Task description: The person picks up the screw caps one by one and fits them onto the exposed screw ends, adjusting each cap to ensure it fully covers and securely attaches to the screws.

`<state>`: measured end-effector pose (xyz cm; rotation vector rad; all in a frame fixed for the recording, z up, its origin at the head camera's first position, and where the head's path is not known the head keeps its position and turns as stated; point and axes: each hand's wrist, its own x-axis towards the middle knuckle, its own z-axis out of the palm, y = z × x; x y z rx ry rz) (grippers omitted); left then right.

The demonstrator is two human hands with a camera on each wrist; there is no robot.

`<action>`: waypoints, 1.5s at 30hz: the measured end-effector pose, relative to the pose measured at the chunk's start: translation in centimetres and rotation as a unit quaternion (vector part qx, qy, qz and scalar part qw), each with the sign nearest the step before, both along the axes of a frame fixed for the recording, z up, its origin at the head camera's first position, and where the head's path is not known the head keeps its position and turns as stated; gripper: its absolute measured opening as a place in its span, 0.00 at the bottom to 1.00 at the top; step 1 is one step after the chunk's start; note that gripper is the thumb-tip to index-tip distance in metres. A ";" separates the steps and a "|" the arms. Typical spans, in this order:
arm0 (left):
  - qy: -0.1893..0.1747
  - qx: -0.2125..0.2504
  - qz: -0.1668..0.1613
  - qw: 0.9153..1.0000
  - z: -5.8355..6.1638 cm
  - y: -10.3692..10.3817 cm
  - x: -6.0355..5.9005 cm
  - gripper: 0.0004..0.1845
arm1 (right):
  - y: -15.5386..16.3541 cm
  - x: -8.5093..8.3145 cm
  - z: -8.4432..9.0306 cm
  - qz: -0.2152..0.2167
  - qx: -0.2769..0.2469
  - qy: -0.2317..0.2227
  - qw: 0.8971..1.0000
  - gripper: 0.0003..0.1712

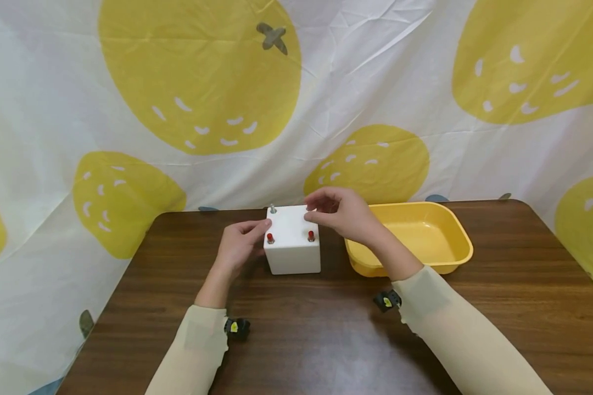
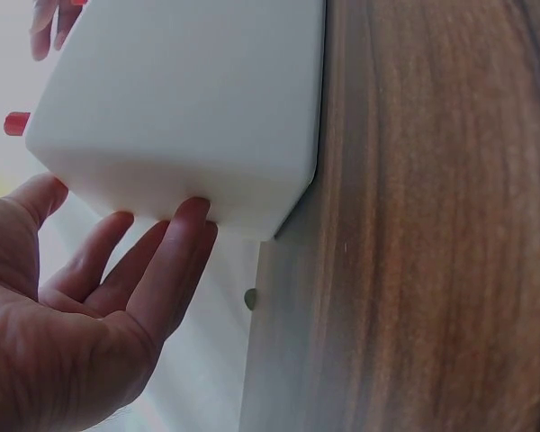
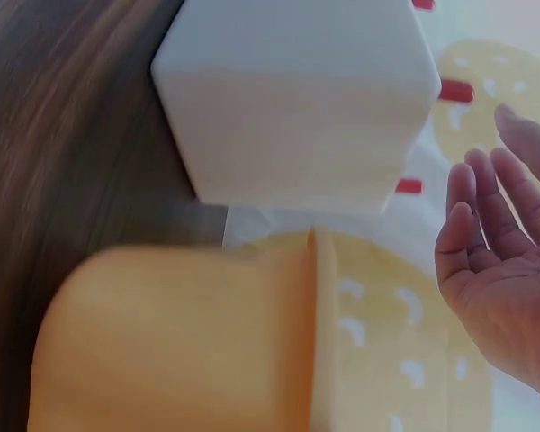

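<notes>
White plastic cube box stands on dark wooden worktop, just left of empty yellow plastic tray. Left hand steadies box's left side, fingers straight. Right hand hovers over box's far right corner, fingers relaxed, gripping nothing. Two red pegs and metal pin seated in box top; tray unfilled, so work judged early.

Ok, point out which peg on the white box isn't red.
The grey metal peg at the far left corner of the white box, by the left hand; the others are red.

The right hand hides the white box's far right corner.
</notes>
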<state>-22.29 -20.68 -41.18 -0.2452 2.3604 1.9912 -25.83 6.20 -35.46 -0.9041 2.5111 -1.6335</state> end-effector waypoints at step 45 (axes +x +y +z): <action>-0.002 -0.002 -0.001 1.000 -0.1 -0.1 0.3 0.29 | 9.5 -3.3 -5.6 -0.075 0.172 -0.059 0.980 0.20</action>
